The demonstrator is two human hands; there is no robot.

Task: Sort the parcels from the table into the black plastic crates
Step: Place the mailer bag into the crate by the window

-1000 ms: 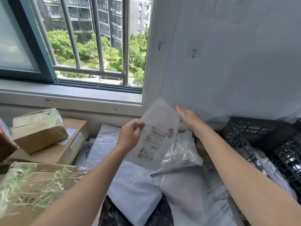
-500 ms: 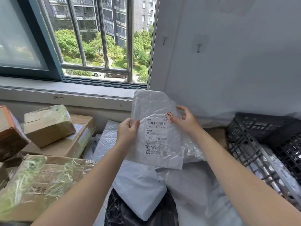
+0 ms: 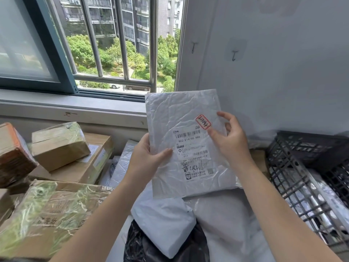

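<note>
Turned upright, the white parcel (image 3: 179, 114) sits pinched between left hand (image 3: 146, 160) and right hand (image 3: 233, 143).

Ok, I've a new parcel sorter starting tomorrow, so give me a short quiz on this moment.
1. True or false: the left hand and the right hand both hold the white mailer.
2. On which side of the mailer are the black crates? A left; B right; C none in view.
3. Fill in: the mailer's small sticker has a ___ border.
Key: 1 true; 2 B; 3 red.
</note>
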